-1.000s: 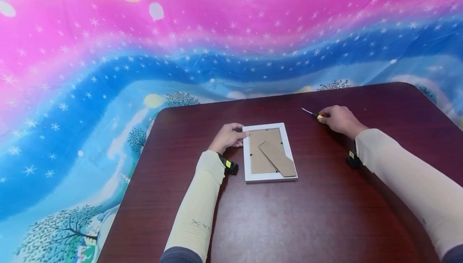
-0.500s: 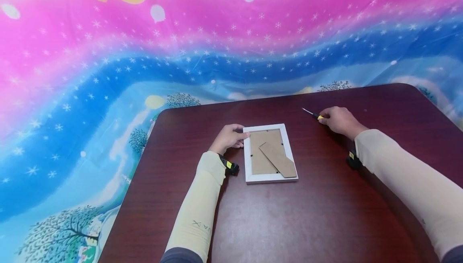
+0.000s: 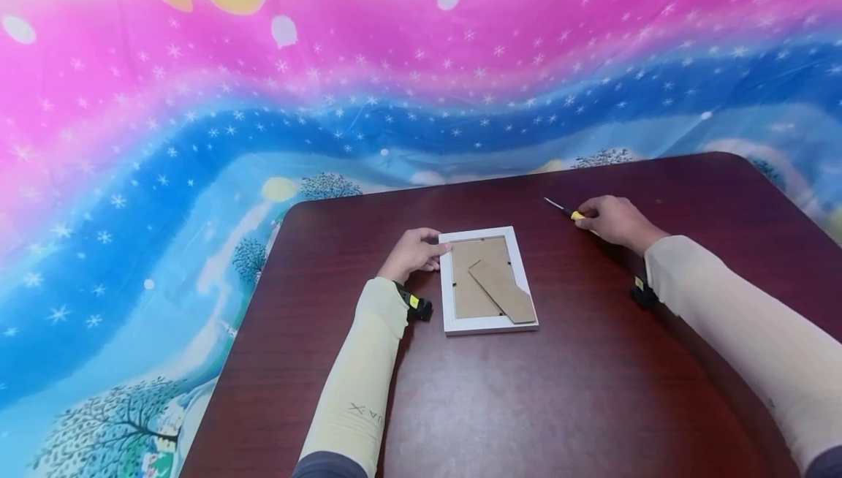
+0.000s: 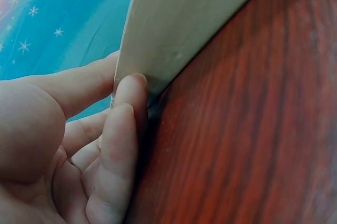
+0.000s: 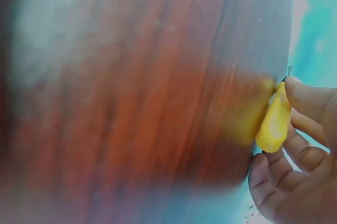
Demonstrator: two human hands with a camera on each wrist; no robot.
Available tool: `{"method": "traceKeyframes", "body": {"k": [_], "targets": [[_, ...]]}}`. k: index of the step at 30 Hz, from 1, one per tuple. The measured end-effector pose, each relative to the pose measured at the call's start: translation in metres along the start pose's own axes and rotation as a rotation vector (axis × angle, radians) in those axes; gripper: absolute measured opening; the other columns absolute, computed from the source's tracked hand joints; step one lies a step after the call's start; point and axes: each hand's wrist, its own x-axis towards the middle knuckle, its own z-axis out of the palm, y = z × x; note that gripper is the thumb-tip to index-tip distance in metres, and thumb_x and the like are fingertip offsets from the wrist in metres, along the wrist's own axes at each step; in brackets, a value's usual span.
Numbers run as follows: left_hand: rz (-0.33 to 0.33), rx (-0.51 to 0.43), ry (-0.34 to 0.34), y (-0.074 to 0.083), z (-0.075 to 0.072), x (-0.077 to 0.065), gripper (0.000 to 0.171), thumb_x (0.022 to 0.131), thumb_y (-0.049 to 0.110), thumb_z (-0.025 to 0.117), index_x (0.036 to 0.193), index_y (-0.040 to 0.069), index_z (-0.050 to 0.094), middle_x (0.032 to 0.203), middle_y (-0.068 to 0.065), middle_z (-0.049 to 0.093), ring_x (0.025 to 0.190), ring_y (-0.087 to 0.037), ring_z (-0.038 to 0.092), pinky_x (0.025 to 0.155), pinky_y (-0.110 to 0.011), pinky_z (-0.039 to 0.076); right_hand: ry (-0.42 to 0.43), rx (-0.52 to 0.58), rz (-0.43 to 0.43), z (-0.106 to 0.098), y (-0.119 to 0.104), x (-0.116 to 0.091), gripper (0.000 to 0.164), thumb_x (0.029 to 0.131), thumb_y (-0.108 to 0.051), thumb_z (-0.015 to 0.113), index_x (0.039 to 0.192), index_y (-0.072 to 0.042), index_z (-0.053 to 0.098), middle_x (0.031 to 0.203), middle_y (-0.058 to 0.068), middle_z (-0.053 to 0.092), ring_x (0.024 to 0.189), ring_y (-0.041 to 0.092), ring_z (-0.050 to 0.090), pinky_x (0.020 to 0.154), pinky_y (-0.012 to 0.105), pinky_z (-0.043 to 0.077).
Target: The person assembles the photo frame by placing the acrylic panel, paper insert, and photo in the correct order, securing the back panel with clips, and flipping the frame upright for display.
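A white picture frame [image 3: 488,330] lies back side up on the table, its brown backing board [image 3: 465,295] showing, with a slanted stand leg [image 3: 505,294] on it. My left hand [image 3: 413,253] holds the frame at its upper left corner. The thumb lies over the top; in the left wrist view, fingertips [image 4: 131,90] touch the side of the picture frame [image 4: 174,29]. To the right, my right hand [image 3: 617,219] pinches a screwdriver [image 3: 576,215] between thumb and fingers. Its thin shaft points up and left, and its yellow handle [image 5: 275,126] is close above the tabletop.
The dark red wooden table [image 3: 592,376] has rounded far corners. Behind it hangs a pink and blue cloth [image 3: 395,69] with snowflakes and trees. Small black wrist cameras [image 3: 417,307] sit below both hands, against the sleeves.
Slightly more of the yellow screwdriver handle shows beyond my right fingertips. The picture frame and my left hand stay in place; the view shifts a little.
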Motion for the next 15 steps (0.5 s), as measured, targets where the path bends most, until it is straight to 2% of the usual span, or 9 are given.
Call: {"method": "traceKeyframes", "body": {"k": [6, 15], "targets": [[-0.006, 0.005, 0.002, 0.002, 0.001, 0.0, 0.054, 0.088, 0.025, 0.075, 0.134, 0.005, 0.055, 0.079, -0.013, 0.065, 0.058, -0.018, 0.062, 0.058, -0.03, 0.056, 0.001, 0.013, 0.023, -0.001, 0.003, -0.006, 0.044, 0.099, -0.02, 0.059, 0.132, 0.008, 0.053, 0.12, 0.028, 0.057, 0.096, 0.034, 0.056, 0.077, 0.046, 0.049], [-0.012, 0.067, -0.001, 0.01, 0.001, -0.005, 0.061, 0.089, 0.026, 0.075, 0.14, 0.008, 0.049, 0.088, -0.015, 0.065, 0.061, -0.021, 0.065, 0.058, -0.033, 0.057, 0.067, 0.033, -0.009, -0.005, 0.002, -0.015, 0.052, 0.1, -0.029, 0.059, 0.136, 0.007, 0.05, 0.125, 0.029, 0.055, 0.102, 0.037, 0.054, 0.08, 0.05, 0.049]]}}
